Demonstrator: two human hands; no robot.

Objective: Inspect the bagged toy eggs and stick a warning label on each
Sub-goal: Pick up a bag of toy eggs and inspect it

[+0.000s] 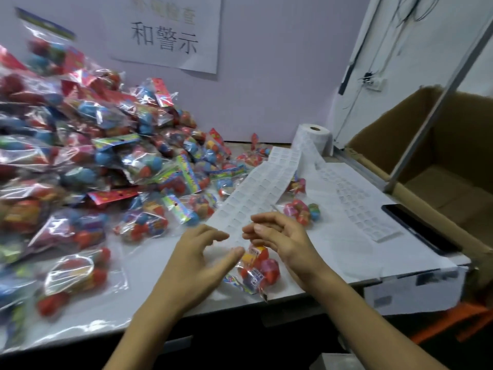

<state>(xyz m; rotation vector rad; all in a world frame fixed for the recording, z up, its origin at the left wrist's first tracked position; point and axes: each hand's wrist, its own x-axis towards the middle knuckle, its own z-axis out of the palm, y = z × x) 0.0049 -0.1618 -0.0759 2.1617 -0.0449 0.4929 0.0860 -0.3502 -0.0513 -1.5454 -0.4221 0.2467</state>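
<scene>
A clear bag of coloured toy eggs lies near the table's front edge, under and between my hands. My left hand hovers just left of it with fingers spread and relaxed, holding nothing. My right hand is above the bag's right side, its fingers loosely bent and pointing left, with nothing plainly between them. A white strip of small warning labels runs from a label roll down to my fingertips. A large pile of bagged eggs fills the left of the table.
A second label strip lies to the right, with a dark phone beside it. Another egg bag sits behind my right hand. An open cardboard box stands at the right. A paper sign hangs on the wall.
</scene>
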